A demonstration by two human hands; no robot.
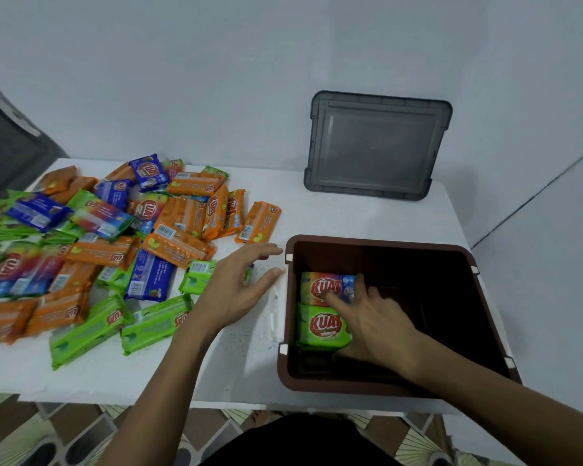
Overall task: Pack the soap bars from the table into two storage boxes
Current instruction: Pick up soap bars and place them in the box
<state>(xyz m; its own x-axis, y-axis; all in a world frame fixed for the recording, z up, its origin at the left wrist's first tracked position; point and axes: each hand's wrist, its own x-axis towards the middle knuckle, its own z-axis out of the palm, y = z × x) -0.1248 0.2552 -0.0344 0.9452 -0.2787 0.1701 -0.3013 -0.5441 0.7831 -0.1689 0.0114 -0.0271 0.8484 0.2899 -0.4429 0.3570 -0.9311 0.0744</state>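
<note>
On the right side of the white bench (334,210) stands an open brown storage box (384,246), with two soap bars lying flat side by side against its left wall: a multicoloured bar (323,286) farther back and a green bar (319,326) nearer. The right hand (381,317) reaches into the box, its fingers spread and loose, fingertips resting on the multicoloured bar and gripping nothing. The left hand (236,290) hovers flat and empty, fingers straight, between the box and the loose pile of soap bars (115,243) covering the bench's left half. A grey lid (377,146) leans against the wall behind.
</note>
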